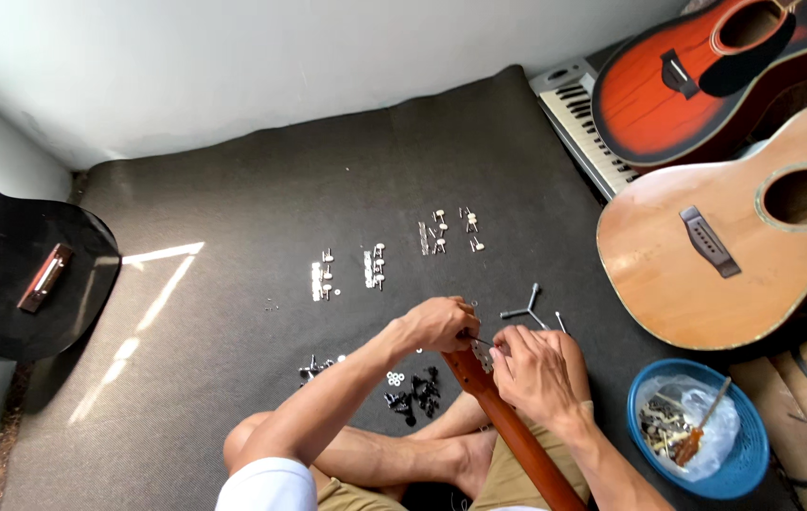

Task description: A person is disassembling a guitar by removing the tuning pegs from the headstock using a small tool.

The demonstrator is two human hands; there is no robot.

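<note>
Two hands meet at the top of a brown guitar neck (517, 435) resting across the person's lap: the left hand (436, 324) pinches a thin tool (481, 341) against the headstock, the right hand (534, 369) clasps the neck. Fitting or loosening a small part seems underway; next calls for steady, fine turning. Tuning pegs (375, 267) lie on the dark mat (233, 218).

Against the white wall (233, 66), a dark floor mat (261, 208) scattered with small sets of silver tuning pegs (323, 279) in rows near its middle, a black multi-armed wrench (526, 308) just to their right, and a cluster of little black parts (417, 397) beside some washers (394, 378). At the left edge, a black guitar body (15, 274) with a pink ring round its soundhole; at the right, a natural-wood acoustic guitar (725, 246) (bridge facing up), a red sunburst guitar (697, 71) above it, and an electronic keyboard (578, 123) partly hidden beneath. Near the lower right, a blue bowl (744, 464) holding a clear plastic bag and a screwdriver (697, 435)
</note>
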